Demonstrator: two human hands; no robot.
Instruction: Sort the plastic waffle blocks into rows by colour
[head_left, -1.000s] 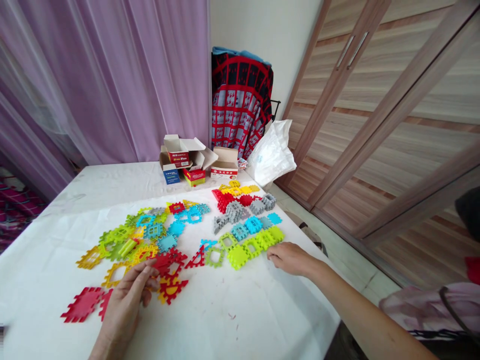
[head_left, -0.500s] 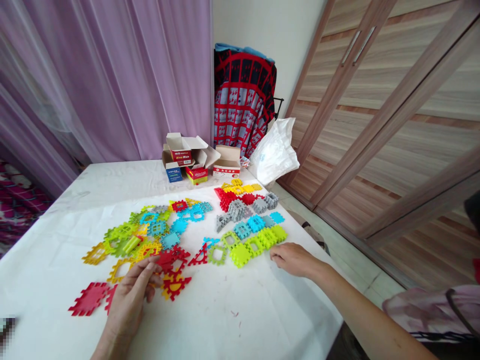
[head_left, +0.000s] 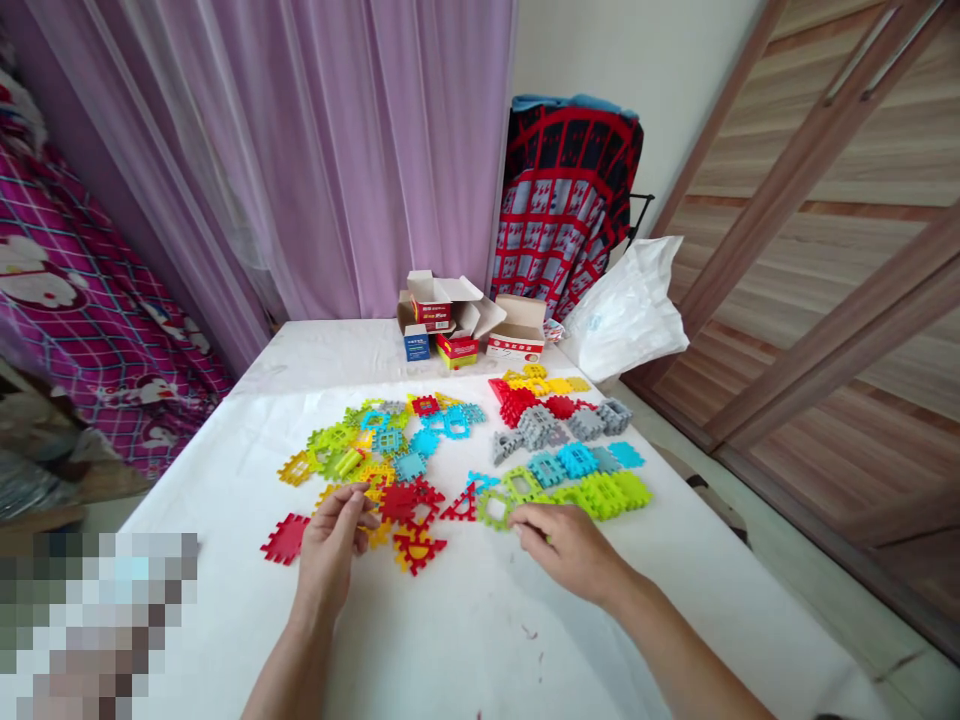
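My left hand (head_left: 336, 530) hovers at the near side of the mixed pile, its fingers loosely bent and apart with nothing seen in them. Beside its fingertips lie red toothed plastic building tiles (head_left: 397, 503) and a yellow square frame tile partly covered by the hand. A red square tile (head_left: 286, 539) lies left of the wrist. My right hand (head_left: 574, 548) is closed, its fingertips at the right edge of a light green frame tile (head_left: 495, 510); whether they grip it is hidden. A red triangular tile (head_left: 460, 503) lies left of that frame. Right of it runs a lime green row (head_left: 600, 494).
Grey tiles (head_left: 537, 427), blue tiles (head_left: 577, 460) and yellow tiles (head_left: 559, 386) lie in groups on the right. Opened cardboard boxes (head_left: 457, 350) and a white plastic bag (head_left: 630, 305) stand at the back of the white-covered table (head_left: 442, 640).
The view has turned left, so the table appears further right. My right hand has moved left from the lime row's near end to the light green frame. My left hand stays by the red tiles.
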